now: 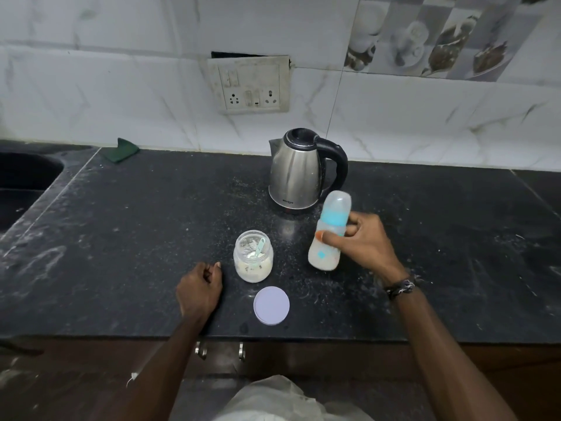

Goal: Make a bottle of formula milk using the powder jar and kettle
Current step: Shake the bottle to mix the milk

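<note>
Fingers and thumb of the right hand (365, 241) wrap the capped feeding bottle (329, 230) at its middle, holding it tilted and off the worktop (151, 214); with milky liquid inside and the cap on, this grip looks meant for shaking the mix. The left hand (200, 288) rests loosely curled and empty beside the open powder jar (253, 256), scoop (258, 252) inside. Its lid (271, 305) lies nearer the worktop's front edge, the kettle (299, 171) behind.
</note>
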A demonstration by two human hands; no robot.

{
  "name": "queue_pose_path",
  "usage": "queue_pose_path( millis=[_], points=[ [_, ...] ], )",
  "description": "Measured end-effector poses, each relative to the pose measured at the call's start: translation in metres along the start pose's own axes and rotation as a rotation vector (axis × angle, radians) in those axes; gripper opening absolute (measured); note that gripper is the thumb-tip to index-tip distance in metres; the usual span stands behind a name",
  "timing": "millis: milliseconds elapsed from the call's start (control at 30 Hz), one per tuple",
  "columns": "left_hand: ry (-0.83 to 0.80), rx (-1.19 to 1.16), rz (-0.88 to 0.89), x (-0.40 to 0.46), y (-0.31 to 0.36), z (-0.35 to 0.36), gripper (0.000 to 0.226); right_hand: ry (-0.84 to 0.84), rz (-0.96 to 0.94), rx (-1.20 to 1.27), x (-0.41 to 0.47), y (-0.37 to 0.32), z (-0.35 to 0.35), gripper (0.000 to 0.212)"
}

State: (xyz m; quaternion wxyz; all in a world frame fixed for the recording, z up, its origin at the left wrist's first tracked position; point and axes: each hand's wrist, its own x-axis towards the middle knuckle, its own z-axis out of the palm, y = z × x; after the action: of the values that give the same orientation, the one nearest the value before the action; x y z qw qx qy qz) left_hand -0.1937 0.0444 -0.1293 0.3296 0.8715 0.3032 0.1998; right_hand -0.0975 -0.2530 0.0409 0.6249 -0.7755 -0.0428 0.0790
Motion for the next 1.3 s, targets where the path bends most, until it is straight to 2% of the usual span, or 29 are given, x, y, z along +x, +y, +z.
queue_pose_path(
  millis=[33,133,167,267,367,400,500,600,633,733,867,967,1033,1100,1133,1200,1300],
  points=[
    [-0.001,-0.006,0.002,0.0002,0.0002,-0.0006,0.034,-0.015,-0.003,0.021,-0.0008,0.001,-0.0003,0.031],
    [-0.008,-0.013,-0.004,0.001,0.0012,-0.0002,0.034,0.078,-0.027,0.115,0.0002,0.0026,-0.001,0.023],
    [-0.007,-0.009,-0.004,0.0008,0.0006,0.0002,0.035,0.085,-0.008,0.107,0.0016,0.0012,-0.0008,0.024],
    [-0.004,0.0,-0.01,0.0009,0.0006,-0.0001,0.036,-0.035,0.02,0.065,-0.002,0.0009,-0.0006,0.033],
    [-0.009,0.0,-0.013,0.001,0.0023,-0.0013,0.036,0.039,-0.023,0.123,-0.0008,0.0013,0.0001,0.032],
    [-0.01,-0.001,-0.016,0.0002,0.002,-0.0012,0.036,0.066,-0.009,0.114,0.0013,-0.0012,-0.0003,0.033],
    [-0.01,-0.006,-0.011,-0.0011,0.0021,-0.0025,0.036,-0.031,0.037,0.046,0.0015,-0.0038,0.0017,0.041],
    [-0.006,0.0,0.0,0.0003,0.0034,-0.003,0.036,0.028,-0.012,0.056,0.0017,0.0022,0.003,0.026],
    [-0.004,-0.001,0.0,0.0003,0.0027,-0.0021,0.036,0.064,-0.008,0.05,0.0033,0.0012,0.0021,0.027],
    [0.01,-0.007,0.001,-0.0006,0.0006,-0.0011,0.035,-0.018,0.048,0.013,0.001,-0.002,0.002,0.038],
    [0.0,-0.009,0.001,0.0003,0.0019,-0.0011,0.035,0.051,-0.02,-0.047,0.0009,0.0024,0.0008,0.024],
    [0.005,-0.005,0.009,-0.0011,-0.0006,-0.0006,0.035,-0.023,0.057,-0.066,0.0013,-0.0025,0.0006,0.035],
    [-0.001,-0.013,-0.002,-0.0001,0.0009,-0.0016,0.035,-0.028,0.004,-0.11,0.0011,0.0004,0.001,0.026],
    [-0.007,-0.023,-0.017,0.0002,0.0028,-0.0017,0.034,0.041,-0.04,-0.128,0.0039,0.0028,0.0001,0.021],
    [-0.006,-0.023,-0.019,0.0,0.0026,-0.0009,0.034,0.062,-0.023,-0.117,0.0046,-0.0006,0.0008,0.024],
    [-0.003,-0.02,-0.022,-0.0008,0.0008,-0.0008,0.034,-0.006,0.028,-0.13,0.0044,-0.0013,0.0007,0.034],
    [-0.007,-0.023,-0.014,0.0003,0.0025,-0.0026,0.034,0.015,-0.014,-0.148,0.0027,0.0032,0.0018,0.022]
  ],
)
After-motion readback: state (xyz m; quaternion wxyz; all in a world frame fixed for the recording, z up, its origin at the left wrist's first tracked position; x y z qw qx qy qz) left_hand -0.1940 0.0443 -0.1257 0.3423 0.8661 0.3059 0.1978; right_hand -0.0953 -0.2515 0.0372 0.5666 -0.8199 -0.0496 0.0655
